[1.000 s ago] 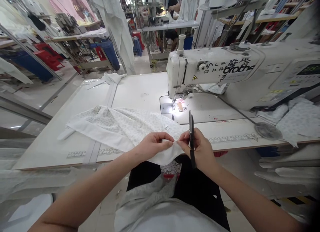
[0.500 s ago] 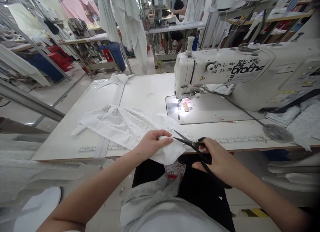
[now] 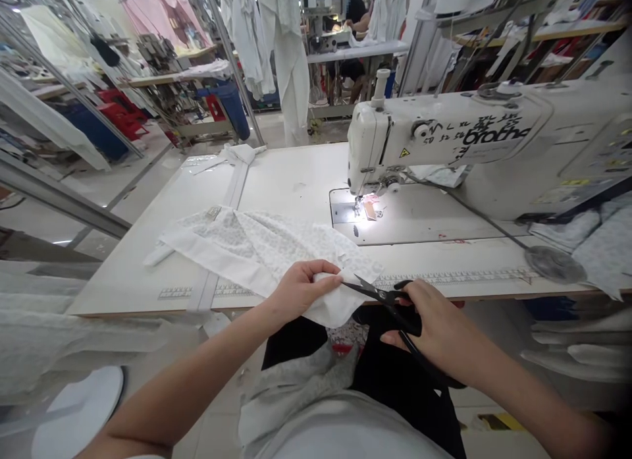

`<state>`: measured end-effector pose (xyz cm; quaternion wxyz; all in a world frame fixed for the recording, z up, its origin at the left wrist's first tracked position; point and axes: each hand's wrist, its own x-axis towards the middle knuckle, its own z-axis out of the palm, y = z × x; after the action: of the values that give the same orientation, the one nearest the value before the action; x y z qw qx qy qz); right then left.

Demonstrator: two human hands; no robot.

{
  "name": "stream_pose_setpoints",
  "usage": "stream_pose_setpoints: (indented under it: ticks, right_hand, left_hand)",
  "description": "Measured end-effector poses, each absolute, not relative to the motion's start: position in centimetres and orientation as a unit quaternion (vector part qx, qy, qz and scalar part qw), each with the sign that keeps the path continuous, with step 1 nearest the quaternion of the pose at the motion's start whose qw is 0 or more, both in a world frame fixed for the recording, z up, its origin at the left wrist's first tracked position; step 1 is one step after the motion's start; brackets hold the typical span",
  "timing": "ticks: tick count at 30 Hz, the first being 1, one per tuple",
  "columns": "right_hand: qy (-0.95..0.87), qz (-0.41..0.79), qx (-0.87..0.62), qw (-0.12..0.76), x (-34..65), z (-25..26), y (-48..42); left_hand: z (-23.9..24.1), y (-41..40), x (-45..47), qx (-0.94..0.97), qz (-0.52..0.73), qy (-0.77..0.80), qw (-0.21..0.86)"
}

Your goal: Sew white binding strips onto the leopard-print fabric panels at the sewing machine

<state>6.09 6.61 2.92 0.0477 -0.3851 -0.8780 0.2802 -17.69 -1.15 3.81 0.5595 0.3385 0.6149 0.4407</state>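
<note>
A white patterned fabric piece (image 3: 276, 242) lies across the front of the sewing table, its near corner hanging over the edge. My left hand (image 3: 306, 288) pinches this fabric between thumb and fingers. Black scissors (image 3: 382, 294) are in my right hand (image 3: 432, 314), their handles around its fingers. The blades are parted and point left, their tips at the fabric just beside my left fingertips. Whether cloth lies between the blades I cannot tell.
A white sewing machine (image 3: 444, 136) stands at the right, its needle area lit. A ruler strip (image 3: 444, 276) runs along the table's front edge. More patterned fabric (image 3: 602, 242) lies at far right. Another person (image 3: 353, 14) sits at a machine in the background.
The scissor blades have moved slightly lower and are a little less widely parted. My left hand keeps its pinch on the fabric. The view has shifted slightly.
</note>
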Motion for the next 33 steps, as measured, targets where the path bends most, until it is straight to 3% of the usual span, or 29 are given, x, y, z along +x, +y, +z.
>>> stream_pose_setpoints:
  ticks: [10,15,18,22,25,28,33]
  right_hand:
    - [-0.882,0.238,-0.406,0.019,5.8,2.7,5.7]
    - [-0.862,0.248,-0.442,0.0,6.5,2.8,8.2]
    - [-0.843,0.195,-0.501,0.002,8.0,2.7,12.9]
    - [-0.842,0.064,-0.533,0.052,10.3,2.3,18.3]
    - [-0.872,0.019,-0.455,0.177,9.4,2.2,17.3]
    - [-0.887,0.191,-0.31,0.285,5.4,2.5,12.4]
    - [-0.76,0.525,-0.244,0.297,-1.0,2.7,6.4]
  left_hand:
    - [3.2,-1.1,-17.4,0.275,0.422,0.613,0.608]
    - [4.4,-1.2,-18.6,0.356,0.35,0.616,0.609]
    - [5.1,-1.4,-19.7,0.411,0.333,0.582,0.618]
    - [5.0,-1.8,-20.5,0.489,0.337,0.574,0.564]
    - [4.1,-1.8,-20.2,0.54,0.342,0.631,0.439]
    - [3.0,-1.6,-19.6,0.58,0.363,0.668,0.294]
    - [2.2,-1.4,-18.9,0.657,0.372,0.628,0.189]
